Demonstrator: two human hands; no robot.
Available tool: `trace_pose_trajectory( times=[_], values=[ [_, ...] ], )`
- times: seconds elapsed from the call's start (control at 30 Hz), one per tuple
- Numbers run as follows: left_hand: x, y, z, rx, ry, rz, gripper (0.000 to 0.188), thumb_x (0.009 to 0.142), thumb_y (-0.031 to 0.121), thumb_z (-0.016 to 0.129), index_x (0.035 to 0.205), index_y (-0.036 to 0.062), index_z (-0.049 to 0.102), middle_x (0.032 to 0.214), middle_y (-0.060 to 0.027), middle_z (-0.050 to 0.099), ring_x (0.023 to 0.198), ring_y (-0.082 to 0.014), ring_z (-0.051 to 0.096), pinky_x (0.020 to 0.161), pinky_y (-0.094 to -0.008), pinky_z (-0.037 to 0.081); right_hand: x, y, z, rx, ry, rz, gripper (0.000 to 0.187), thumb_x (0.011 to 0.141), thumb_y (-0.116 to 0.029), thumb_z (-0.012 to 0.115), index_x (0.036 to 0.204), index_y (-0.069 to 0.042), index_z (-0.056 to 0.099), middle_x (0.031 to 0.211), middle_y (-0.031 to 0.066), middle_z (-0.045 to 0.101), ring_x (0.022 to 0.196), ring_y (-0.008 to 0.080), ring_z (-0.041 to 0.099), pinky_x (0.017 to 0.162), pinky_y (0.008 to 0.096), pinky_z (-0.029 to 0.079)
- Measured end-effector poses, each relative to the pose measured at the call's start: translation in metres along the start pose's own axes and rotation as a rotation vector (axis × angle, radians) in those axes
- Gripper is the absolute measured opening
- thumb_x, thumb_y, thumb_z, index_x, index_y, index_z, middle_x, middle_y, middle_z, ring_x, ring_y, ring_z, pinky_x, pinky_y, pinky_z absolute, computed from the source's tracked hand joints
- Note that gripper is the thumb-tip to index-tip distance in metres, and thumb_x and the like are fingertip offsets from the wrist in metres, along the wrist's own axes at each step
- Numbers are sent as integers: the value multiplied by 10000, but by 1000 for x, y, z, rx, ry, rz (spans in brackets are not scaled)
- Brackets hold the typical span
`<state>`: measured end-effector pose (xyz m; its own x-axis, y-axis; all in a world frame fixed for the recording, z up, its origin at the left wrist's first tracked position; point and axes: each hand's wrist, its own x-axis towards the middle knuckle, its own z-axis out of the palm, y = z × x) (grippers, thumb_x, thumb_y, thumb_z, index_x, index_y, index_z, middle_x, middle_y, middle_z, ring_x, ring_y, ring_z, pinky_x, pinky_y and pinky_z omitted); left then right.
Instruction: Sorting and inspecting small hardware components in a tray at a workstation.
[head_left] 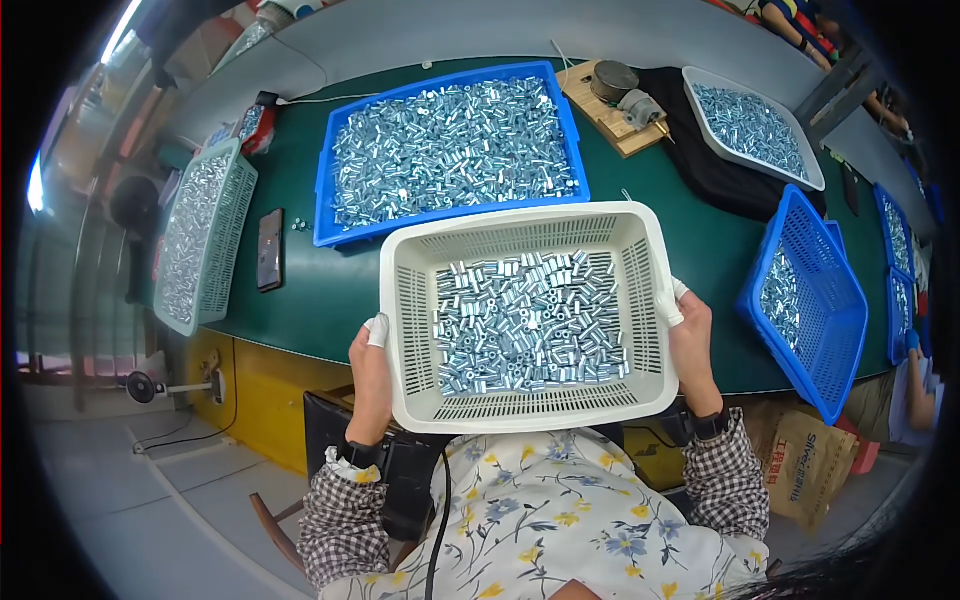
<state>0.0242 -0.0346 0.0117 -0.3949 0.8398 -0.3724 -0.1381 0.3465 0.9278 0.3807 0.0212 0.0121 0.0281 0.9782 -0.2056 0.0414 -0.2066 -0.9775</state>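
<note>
A cream plastic basket (525,412) with slotted walls is held between my two hands, over the near edge of the table. Loose silvery metal sleeves (530,320), small and tube-shaped, cover its bottom. My left hand (371,380) grips the basket's left side, a white cover on a fingertip. On the opposite side my right hand (692,340) grips the rim, white covers on its fingertips too. The fingers under the basket are hidden. Just beyond the basket, a large blue tray (322,190) is filled with similar small metal pieces.
On the green table (300,325) lie a phone (270,250) and a pale green basket (222,250) of metal pieces at left. At right are a white tray (698,112), a tilted blue basket (815,310) and a wooden board (590,100) with a metal device. Another person's hand (912,340) shows far right.
</note>
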Motion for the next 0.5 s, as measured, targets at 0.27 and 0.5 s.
trace_pose_trajectory(
  times=[0.27,0.5],
  values=[
    [2,4,-10,-19,53,-38,236,965,231,453,948,16,546,846,14,561,735,-43,490,665,-204,417,5,-1,25,45,-8,15,357,892,-169,557,1159,67,540,978,48,624,824,84,569,724,217,458],
    [13,1,-9,20,104,-67,221,966,217,454,941,18,547,832,30,557,730,-31,482,666,-191,404,14,5,24,34,15,93,379,891,-185,568,1176,62,527,1020,50,613,874,86,566,778,219,447]
  ],
)
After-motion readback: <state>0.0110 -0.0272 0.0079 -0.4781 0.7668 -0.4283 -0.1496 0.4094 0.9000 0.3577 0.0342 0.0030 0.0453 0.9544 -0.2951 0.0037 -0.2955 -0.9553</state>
